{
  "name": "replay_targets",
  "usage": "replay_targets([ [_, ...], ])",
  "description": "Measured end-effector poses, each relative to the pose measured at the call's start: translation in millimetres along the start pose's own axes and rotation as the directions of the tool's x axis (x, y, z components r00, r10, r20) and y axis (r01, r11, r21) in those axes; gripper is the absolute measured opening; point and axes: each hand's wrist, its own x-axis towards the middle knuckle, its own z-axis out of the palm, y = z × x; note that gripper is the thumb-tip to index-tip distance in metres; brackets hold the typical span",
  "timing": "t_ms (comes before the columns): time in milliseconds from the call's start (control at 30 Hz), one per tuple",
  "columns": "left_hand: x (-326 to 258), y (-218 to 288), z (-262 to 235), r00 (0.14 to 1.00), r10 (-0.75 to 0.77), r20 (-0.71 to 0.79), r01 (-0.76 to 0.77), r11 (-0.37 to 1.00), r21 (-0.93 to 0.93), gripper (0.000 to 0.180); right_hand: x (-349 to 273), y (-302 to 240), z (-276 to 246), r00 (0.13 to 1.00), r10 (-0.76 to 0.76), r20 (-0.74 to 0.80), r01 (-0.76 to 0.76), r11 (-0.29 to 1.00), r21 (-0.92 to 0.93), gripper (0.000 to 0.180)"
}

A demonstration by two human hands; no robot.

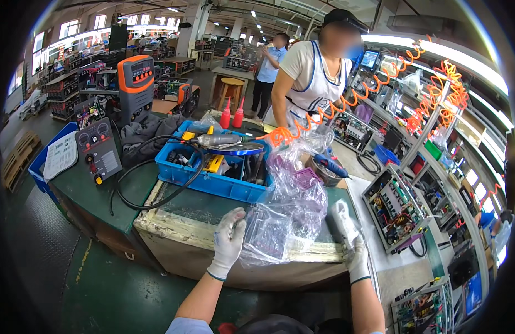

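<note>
My left hand [229, 245], in a white glove, is raised at the front edge of the green-topped bench [185, 209], its fingers loosely bent and holding nothing I can see. Just right of it, a crumpled clear plastic bag [267, 234] hangs over the bench edge. My right hand [357, 260], also gloved, is closed on the near end of a clear plastic-wrapped bundle [344, 221] at the bench's right side. What the wrapping contains cannot be made out. More loose clear plastic [307, 206] lies between my hands.
Behind the bags stands a blue divided bin [213, 186] with tools and a cable. Two red bottles [237, 117] stand behind it. Across the bench is a co-worker [313, 83]. An orange coiled hose [369, 83] hangs overhead. An opened electronic unit [396, 206] sits at right.
</note>
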Motion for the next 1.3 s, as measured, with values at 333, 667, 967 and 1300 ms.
replay_targets([
  [333, -2, -7, -4, 0.998, 0.020, 0.058, -0.023, 0.999, 0.044, 0.023, 7, 8, -15, 0.997, 0.075, -0.035, -0.075, 0.997, 0.021, 0.032],
  [667, -3, -7, 0, 1.000, 0.002, -0.002, -0.002, 0.996, 0.086, 0.019, 4, 11, -14, 1.000, -0.007, -0.014, 0.007, 0.998, -0.055, 0.033],
  [967, -1, -4, 6, 1.000, -0.015, 0.009, 0.014, 0.995, 0.098, 0.017, 0, 8, -15, 0.998, -0.042, -0.054, 0.038, 0.996, -0.079, 0.033],
  [1300, -4, -11, 1, 0.977, -0.208, 0.053, 0.205, 0.977, 0.049, 0.024, 16, -28, -5, 0.996, 0.020, 0.092, -0.020, 1.000, 0.003, 0.041],
])
